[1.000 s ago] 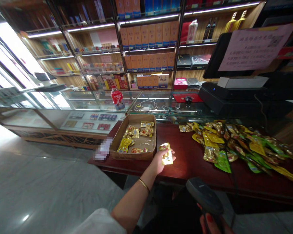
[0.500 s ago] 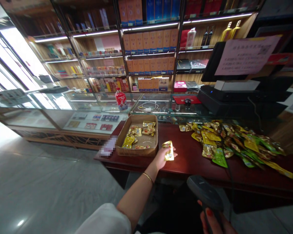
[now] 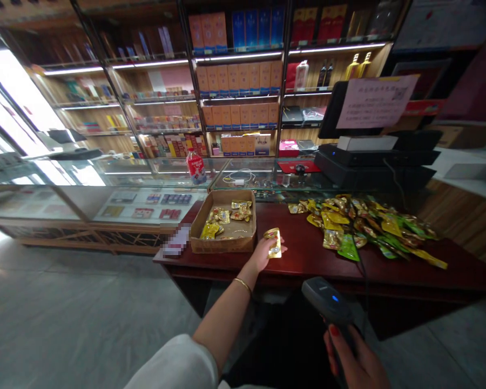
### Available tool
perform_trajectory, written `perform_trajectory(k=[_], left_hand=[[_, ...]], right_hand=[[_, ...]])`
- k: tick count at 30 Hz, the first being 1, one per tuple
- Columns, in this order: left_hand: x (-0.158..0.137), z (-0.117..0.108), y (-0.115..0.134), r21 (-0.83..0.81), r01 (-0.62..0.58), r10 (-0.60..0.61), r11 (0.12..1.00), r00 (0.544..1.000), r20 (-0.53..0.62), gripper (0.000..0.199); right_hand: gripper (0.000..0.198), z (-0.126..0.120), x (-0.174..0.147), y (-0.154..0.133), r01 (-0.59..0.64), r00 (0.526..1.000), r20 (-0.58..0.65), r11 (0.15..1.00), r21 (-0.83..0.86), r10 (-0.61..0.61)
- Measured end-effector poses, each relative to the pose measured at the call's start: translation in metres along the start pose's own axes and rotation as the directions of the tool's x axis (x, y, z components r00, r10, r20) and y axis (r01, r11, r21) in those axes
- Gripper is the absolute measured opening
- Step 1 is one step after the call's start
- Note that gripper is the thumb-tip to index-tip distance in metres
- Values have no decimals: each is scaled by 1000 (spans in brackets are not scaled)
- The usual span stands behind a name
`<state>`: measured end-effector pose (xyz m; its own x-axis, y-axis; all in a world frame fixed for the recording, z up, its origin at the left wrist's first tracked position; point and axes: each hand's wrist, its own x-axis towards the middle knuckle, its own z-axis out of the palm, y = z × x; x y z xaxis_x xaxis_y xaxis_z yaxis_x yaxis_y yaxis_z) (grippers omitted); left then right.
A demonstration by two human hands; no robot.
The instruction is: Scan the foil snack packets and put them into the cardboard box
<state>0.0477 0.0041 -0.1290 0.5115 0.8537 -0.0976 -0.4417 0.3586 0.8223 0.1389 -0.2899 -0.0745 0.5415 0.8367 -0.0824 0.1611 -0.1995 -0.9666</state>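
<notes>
Over the dark red table, my left hand (image 3: 261,255) is closed on a gold snack packet (image 3: 274,246), its printed face turned up. My right hand (image 3: 354,351) grips the handle of a dark barcode scanner (image 3: 328,302) just off the table's front edge; a blue light shows on its top. The scanner's head points toward the held packet. Left of the packet sits an open cardboard box (image 3: 224,247) with several gold and yellow packets (image 3: 219,215) inside. A heap of gold, yellow and green packets (image 3: 360,221) lies to the right.
Behind the table (image 3: 295,270) runs a glass counter with a red bottle (image 3: 196,166), a white cable (image 3: 240,181) and a mouse (image 3: 300,169). A monitor with a pink sheet (image 3: 375,102) stands at the right. The scanner's cord (image 3: 362,265) crosses the table's front edge.
The whole view has shifted slightly. The bright scanning light on the packet and table has faded, and a blue light now shows on the scanner. Both hands keep their holds.
</notes>
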Motion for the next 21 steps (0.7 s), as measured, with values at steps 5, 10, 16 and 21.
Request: perform_trajectory(k=[5,10,16,21], left_hand=[[2,1,5,22,38,-38,999,999,13,29],[4,2,6,6,47,-47,999,999,-4,23],[4,1,5,10,55,-55,998,998,-24,22],[8,1,5,44,66,-65,997,998,-26,23]], right_hand=[[60,0,5,2,12,1000,4,1000,19,-12],[59,3,7,-1,-11,1000,25,997,72,10],[60,5,10,7,-36,998,46,997,73,33],[58,4,19,16,4,1000,30,1000,-26,-3]])
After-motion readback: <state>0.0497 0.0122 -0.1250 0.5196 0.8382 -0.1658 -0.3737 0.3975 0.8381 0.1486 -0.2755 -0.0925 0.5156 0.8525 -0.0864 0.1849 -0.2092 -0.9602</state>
